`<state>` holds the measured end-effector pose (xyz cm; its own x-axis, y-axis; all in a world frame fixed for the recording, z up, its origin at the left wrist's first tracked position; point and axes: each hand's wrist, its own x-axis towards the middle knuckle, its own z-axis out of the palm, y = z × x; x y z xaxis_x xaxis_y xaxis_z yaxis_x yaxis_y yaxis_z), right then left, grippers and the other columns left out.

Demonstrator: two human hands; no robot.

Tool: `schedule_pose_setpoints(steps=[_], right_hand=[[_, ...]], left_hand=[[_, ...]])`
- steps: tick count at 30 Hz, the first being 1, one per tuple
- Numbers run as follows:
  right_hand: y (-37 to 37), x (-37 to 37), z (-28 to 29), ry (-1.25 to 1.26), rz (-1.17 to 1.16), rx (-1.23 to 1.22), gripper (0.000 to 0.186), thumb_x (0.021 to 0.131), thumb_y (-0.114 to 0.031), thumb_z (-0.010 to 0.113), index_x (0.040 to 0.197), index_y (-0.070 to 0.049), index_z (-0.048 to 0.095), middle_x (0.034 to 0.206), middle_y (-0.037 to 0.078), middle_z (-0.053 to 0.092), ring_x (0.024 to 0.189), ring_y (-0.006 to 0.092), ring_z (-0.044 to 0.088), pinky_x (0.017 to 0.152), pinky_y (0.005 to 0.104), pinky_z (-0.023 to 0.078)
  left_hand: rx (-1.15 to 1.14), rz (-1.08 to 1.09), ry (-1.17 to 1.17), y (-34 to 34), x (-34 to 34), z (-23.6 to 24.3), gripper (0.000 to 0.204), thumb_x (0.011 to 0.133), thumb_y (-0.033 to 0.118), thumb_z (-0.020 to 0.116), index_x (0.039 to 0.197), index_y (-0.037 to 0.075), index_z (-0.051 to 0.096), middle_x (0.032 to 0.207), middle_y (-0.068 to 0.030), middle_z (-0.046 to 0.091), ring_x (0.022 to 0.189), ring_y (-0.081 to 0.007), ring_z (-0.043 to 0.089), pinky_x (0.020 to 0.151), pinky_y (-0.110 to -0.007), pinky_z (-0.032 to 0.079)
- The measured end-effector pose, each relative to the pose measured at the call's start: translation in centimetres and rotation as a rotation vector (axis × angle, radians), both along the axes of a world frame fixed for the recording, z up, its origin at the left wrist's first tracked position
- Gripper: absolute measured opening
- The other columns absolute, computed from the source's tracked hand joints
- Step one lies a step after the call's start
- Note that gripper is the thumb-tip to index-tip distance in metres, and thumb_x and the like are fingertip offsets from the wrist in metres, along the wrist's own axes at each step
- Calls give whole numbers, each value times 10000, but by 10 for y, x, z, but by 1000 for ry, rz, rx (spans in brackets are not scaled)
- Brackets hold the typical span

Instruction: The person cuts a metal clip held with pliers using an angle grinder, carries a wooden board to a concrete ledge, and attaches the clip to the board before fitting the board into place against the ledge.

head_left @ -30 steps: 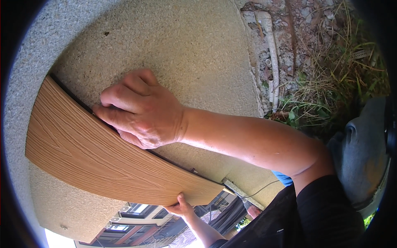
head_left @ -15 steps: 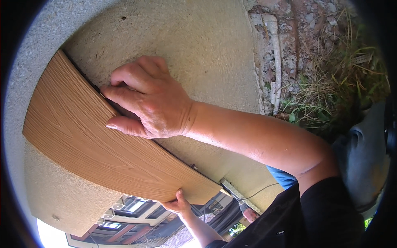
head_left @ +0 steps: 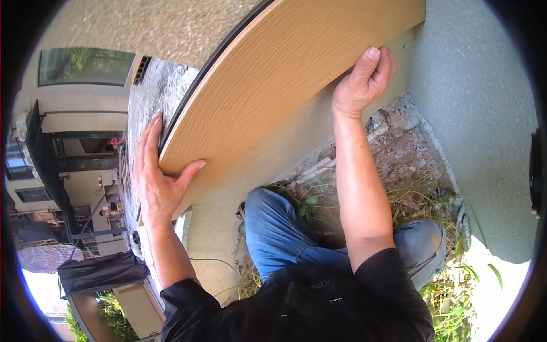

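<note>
A long tan wood-grain board [head_left: 268, 85] with a dark far edge lies across the upper middle, against a rough cement wall. My left hand [head_left: 162, 176] grips its left end, the thumb on the grained face and the fingers stretched along the end and the dark edge. Farther right, my right hand [head_left: 367, 85] is curled round the board's near edge. Its thumb points up beside the face, and the other fingertips are partly hidden behind the edge.
Below the board, rubble and a pale pipe [head_left: 376, 134] lie along the wall's foot, with grass [head_left: 421, 194] around. My bent legs in blue jeans [head_left: 285, 233] are close by. A thin cable [head_left: 213, 260] runs at lower left. A grey wall [head_left: 478, 114] rises at right; buildings stand beyond at left.
The view has turned, so the board now slants up to the right. My right hand, earlier with its fingertips on the edge, is now curled round it. My left hand stays at the end.
</note>
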<state>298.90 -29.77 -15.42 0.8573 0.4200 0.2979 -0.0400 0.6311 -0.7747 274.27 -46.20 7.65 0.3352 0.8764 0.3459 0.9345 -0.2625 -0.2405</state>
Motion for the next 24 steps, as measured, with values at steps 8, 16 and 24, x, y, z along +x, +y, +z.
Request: schedule_pose_setpoints(steps=[8, 16, 24], right_hand=[[7, -7, -7, 66, 73, 19, 521, 1117, -392, 548, 1347, 74, 593, 1387, 225, 511, 1249, 302, 550, 1098, 434, 455], [14, 12, -21, 49, 45, 44, 520, 1129, -375, 515, 1364, 82, 595, 1375, 216, 525, 1250, 307, 546, 1096, 434, 444], [4, -15, 2, 67, -7, 25, 457, 1129, -357, 555, 1319, 58, 572, 1283, 135, 626, 1130, 198, 596, 1016, 352, 493]], left_hand=[[249, -206, -407, -18, -34, 11, 684, 995, 506, 707, 1496, 60, 572, 1471, -170, 636, 1372, -372, 588, 1164, -453, 431], [157, -89, 92, 2, 44, 76, 955, 978, 808, 452, 1623, 105, 426, 1711, -155, 349, 1583, -369, 326, 1277, -519, 286], [260, -111, 72, 31, 37, 22, 1052, 783, 630, 834, 1534, -11, 469, 1584, -207, 496, 1468, -365, 476, 1234, -554, 329]])
